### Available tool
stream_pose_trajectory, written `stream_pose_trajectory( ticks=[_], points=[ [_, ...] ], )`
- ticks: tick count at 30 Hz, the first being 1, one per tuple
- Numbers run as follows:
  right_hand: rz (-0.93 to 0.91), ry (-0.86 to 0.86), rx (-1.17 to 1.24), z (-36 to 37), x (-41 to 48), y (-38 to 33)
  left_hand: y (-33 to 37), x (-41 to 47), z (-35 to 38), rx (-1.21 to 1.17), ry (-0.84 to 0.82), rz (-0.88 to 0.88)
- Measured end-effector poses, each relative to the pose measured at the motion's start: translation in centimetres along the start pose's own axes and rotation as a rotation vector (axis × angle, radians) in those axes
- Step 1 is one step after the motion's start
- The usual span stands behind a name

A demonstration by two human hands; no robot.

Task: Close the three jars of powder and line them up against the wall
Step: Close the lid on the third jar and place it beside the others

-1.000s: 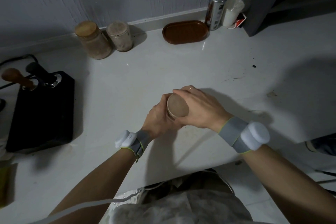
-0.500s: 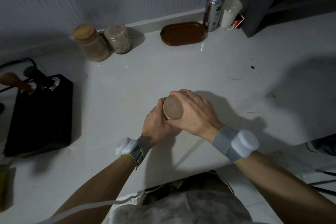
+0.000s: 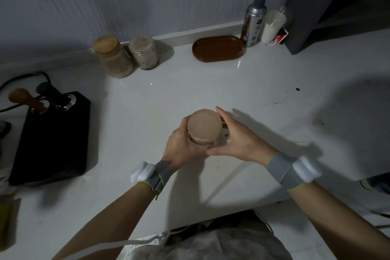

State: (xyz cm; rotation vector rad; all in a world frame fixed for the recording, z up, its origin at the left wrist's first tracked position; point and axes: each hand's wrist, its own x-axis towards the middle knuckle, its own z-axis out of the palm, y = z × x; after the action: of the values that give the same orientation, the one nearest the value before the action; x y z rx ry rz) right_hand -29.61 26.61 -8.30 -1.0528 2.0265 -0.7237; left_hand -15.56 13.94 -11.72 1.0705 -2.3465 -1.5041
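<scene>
Head view: we hold the third jar [image 3: 204, 127] over the white worktop [image 3: 242, 91], our left hand [image 3: 181, 149] wrapped around its side, our right hand [image 3: 238, 139] cupping the other side in a loose grip; two lidded jars [image 3: 126, 55] stand well beyond at the wall [image 3: 190, 2].

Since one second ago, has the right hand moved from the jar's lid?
Yes. The right hand slid right, off the lid to the side of the jar, which stays in front of the brown tray.
</scene>
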Motion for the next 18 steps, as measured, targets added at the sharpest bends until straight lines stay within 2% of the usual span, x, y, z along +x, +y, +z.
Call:
stream_pose_trajectory(
  ticks=[9, 18],
  points=[
    [-0.074, 0.052, 0.110, -0.7, 4.6, -0.7, 0.9, 3.3, -3.9, -0.094, -0.004, 0.012],
    [-0.086, 0.080, 0.072, -3.6, 10.6, -3.9, 2.4, 8.9, -7.2, -0.144, -0.012, 0.015]
  ],
)
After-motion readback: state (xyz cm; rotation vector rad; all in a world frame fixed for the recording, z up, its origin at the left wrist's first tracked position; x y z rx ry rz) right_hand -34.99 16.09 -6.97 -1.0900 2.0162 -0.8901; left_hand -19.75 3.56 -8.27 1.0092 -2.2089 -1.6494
